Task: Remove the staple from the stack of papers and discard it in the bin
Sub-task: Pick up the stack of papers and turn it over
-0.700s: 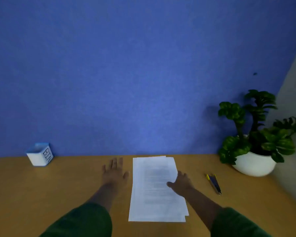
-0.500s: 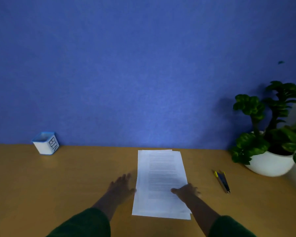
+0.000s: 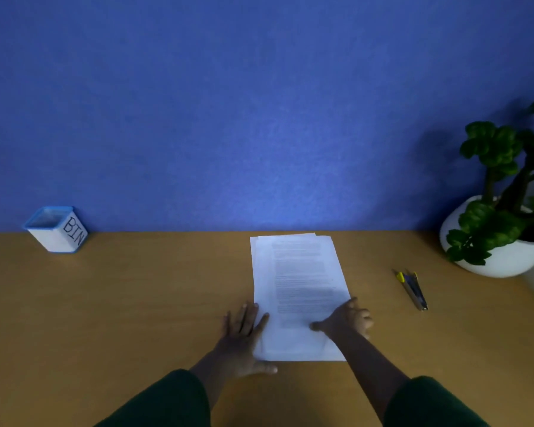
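Both hands slid nearer: left hand (image 3: pixel 242 340) and right hand (image 3: pixel 347 318) rest flat, grip open, on the paper stack (image 3: pixel 296 288) (staple remover (image 3: pixel 412 289) at 3 o'clock untouched).

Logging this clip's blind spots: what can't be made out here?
- Staple: too small and blurred to find on the papers, head view.
- Printed text: blurred, unreadable.
- Plant: cut off by the right edge.
- Bin contents: hidden by its wall.
- Tool type: too small to tell.
- Papers' near corners: covered by left hand and right hand.
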Tool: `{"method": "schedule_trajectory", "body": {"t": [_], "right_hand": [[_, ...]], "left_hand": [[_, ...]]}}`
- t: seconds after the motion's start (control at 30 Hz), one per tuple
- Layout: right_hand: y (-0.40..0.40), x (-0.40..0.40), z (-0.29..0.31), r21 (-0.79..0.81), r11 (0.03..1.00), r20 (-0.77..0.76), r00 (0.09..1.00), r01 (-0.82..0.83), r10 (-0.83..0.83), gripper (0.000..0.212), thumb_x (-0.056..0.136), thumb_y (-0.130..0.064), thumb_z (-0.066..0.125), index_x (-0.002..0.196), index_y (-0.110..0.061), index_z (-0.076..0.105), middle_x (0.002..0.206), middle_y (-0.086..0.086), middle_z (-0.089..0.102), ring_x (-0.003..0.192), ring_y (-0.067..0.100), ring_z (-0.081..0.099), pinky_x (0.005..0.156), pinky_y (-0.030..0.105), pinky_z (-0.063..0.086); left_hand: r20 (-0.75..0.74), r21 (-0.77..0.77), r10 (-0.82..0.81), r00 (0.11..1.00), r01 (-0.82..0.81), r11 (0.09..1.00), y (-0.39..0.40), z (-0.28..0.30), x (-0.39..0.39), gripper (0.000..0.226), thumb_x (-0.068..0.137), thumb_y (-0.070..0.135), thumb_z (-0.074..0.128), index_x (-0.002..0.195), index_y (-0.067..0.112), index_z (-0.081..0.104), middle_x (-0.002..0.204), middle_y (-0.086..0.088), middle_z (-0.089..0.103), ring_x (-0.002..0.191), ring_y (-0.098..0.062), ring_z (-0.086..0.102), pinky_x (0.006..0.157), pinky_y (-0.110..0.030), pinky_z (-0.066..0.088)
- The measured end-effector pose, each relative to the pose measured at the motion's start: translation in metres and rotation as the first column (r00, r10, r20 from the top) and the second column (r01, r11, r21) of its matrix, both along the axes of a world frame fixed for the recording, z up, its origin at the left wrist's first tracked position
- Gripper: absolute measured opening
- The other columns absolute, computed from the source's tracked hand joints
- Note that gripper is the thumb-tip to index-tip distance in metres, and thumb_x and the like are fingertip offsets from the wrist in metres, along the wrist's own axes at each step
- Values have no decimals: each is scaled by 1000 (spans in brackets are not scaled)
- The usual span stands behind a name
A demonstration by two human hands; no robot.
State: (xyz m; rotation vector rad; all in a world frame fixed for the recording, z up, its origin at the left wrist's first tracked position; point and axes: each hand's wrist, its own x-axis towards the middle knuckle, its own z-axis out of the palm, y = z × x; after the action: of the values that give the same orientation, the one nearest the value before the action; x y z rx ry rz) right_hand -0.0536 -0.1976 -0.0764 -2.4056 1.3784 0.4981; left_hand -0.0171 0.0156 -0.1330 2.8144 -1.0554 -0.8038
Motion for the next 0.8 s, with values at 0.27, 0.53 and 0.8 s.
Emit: {"method": "schedule_trajectory", "body": {"t": [0.27,0.53,0.8], "right_hand": [[12,3,-11,444,878,396,841,178,-370,63,65,-4,74,120,5,45,111,21,60,101,37,61,82,44,56],[7,-14,21,126,982,766,643,-138,-8,30,75,-10,68,104,-10,61,84,9,66,78,32,62,62,31,46],[-12,-51,55,-702,582,527,251,-410,812,46,44,10,80,84,-11,71,81,2,71,74,23,69,61,27,54]], "left_hand": [[-30,-77,14,999,-17,997,0,-5,0,113,71,77,47,147,25,-19,149,-6,-39,97,-6,-67,83,-36,-45],[-740,-486,382,554,-832,266,7,32,15,78,83,34,67,147,20,23,154,-7,29,139,-25,29,108,-40,28],[-903,122,-423,-71,-988,-93,20,117,58,61,89,54,33,109,4,61,88,-27,63,95,-35,59,91,-50,40]]}}
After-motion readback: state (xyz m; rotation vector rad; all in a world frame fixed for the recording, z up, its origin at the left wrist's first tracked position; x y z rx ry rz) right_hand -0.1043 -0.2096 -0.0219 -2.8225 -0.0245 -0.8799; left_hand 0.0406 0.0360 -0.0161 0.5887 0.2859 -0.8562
